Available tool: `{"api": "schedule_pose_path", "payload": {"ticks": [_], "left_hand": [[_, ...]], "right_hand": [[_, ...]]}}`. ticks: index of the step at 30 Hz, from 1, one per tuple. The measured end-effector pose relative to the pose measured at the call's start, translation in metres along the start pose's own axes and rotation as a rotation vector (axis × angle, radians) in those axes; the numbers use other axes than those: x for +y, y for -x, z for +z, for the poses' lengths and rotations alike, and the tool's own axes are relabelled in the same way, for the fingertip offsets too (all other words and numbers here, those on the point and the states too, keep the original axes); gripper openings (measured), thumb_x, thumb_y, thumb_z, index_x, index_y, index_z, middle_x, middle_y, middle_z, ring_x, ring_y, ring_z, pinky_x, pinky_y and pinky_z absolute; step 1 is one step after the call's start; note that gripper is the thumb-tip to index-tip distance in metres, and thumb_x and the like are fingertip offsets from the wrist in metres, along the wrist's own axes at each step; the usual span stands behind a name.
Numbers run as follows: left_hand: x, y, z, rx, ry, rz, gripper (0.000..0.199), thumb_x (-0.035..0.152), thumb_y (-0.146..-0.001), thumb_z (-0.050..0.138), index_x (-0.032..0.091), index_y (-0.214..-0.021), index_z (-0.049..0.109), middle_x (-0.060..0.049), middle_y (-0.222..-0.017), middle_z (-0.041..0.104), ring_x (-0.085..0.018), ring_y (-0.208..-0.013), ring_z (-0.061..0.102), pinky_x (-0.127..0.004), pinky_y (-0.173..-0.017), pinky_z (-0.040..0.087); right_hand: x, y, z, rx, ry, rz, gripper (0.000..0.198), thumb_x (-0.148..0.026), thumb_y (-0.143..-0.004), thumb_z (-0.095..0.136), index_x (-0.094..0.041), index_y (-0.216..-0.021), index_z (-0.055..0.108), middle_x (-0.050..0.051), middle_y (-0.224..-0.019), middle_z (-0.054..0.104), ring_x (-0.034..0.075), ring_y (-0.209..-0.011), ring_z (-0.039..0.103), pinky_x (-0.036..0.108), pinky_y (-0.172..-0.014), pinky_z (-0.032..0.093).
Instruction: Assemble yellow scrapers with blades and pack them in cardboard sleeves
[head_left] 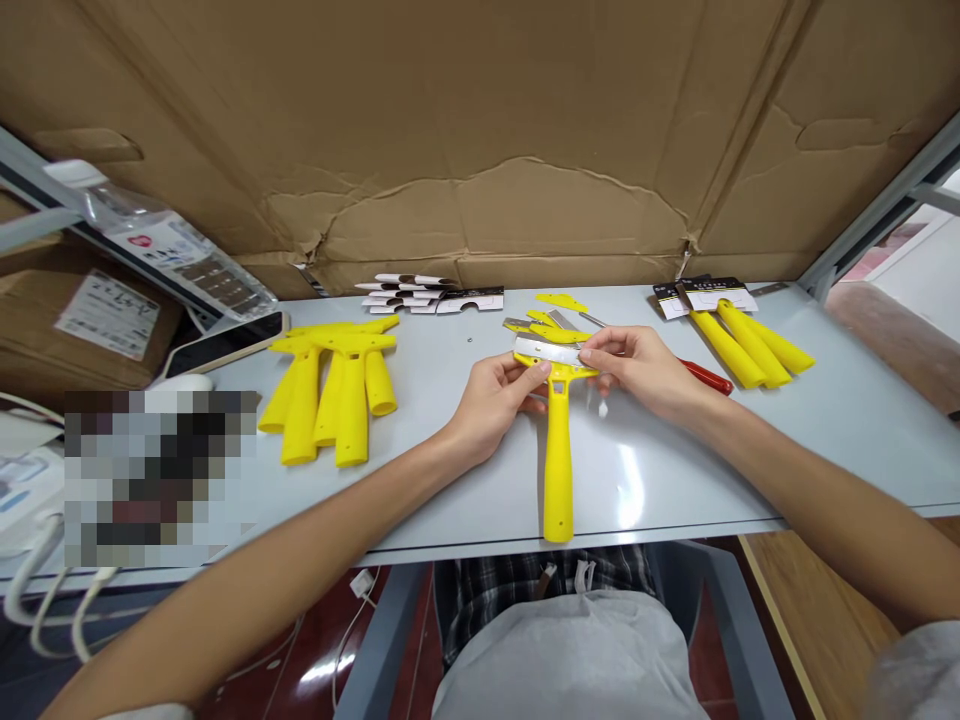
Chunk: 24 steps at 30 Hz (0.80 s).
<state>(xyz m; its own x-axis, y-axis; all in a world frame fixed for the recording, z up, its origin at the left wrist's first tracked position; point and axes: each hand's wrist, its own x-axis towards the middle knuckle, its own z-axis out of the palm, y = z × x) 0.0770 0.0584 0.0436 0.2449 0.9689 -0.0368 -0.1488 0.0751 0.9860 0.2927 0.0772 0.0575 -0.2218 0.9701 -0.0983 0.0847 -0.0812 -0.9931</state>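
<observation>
A yellow scraper handle [559,450] lies in front of me, its T-shaped head away from me. My left hand [484,405] pinches the left side of that head between thumb and fingers. A flat metal blade [546,350] rests along the head's top. My right hand [637,368] grips the blade's right end, with fingertips by the head's right side. Just behind are loose yellow clamp pieces [561,301] and more metal blades, partly overlapping. A screwdriver with a red handle [705,376] lies partly hidden behind my right hand.
Several yellow handles [351,410] are piled at left. Folded cards [435,296] lie at the back, near a tiny metal part [470,340]. Carded scrapers [739,345] sit at right. A phone [225,345] and a plastic bottle [180,245] stand left; cardboard [480,120] backs the table.
</observation>
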Motion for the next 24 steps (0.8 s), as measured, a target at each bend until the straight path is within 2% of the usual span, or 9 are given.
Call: {"api": "schedule_pose_path", "payload": {"ticks": [6, 13, 20, 24], "left_hand": [[0.001, -0.001, -0.001, 0.000, -0.012, -0.038, 0.055, 0.057, -0.073, 0.094, 0.012, -0.101, 0.079, -0.015, -0.102, 0.081, -0.022, -0.084, 0.075, -0.027, -0.062, 0.058], [0.004, -0.003, 0.001, 0.067, 0.029, -0.123, 0.040, 0.049, -0.080, 0.085, 0.012, -0.091, 0.077, -0.015, -0.093, 0.079, -0.019, -0.073, 0.071, -0.025, -0.052, 0.053], [-0.004, -0.001, 0.005, 0.201, 0.023, -0.045, 0.035, 0.048, -0.078, 0.084, 0.014, -0.079, 0.073, -0.008, -0.080, 0.075, -0.018, -0.069, 0.066, -0.025, -0.054, 0.051], [-0.004, -0.001, 0.005, 0.240, 0.031, -0.017, 0.034, 0.047, -0.076, 0.084, 0.015, -0.080, 0.073, -0.007, -0.079, 0.075, -0.017, -0.066, 0.065, -0.026, -0.056, 0.051]], "right_hand": [[0.000, 0.002, 0.002, 0.025, -0.031, -0.002, 0.059, -0.053, -0.065, 0.098, -0.011, -0.094, 0.070, 0.009, -0.087, 0.073, 0.012, -0.063, 0.067, 0.023, -0.055, 0.055], [-0.001, 0.003, 0.006, 0.018, -0.007, -0.009, 0.060, -0.055, -0.062, 0.098, -0.010, -0.091, 0.069, 0.007, -0.081, 0.072, 0.011, -0.060, 0.066, 0.022, -0.057, 0.055], [0.004, 0.007, 0.014, -0.026, -0.017, -0.027, 0.054, -0.051, -0.070, 0.094, -0.011, -0.095, 0.068, 0.007, -0.087, 0.074, 0.011, -0.061, 0.068, 0.022, -0.059, 0.057], [0.005, 0.008, 0.016, -0.047, -0.062, -0.007, 0.048, -0.048, -0.077, 0.089, -0.011, -0.098, 0.067, 0.009, -0.089, 0.073, 0.013, -0.065, 0.070, 0.023, -0.058, 0.059]]}}
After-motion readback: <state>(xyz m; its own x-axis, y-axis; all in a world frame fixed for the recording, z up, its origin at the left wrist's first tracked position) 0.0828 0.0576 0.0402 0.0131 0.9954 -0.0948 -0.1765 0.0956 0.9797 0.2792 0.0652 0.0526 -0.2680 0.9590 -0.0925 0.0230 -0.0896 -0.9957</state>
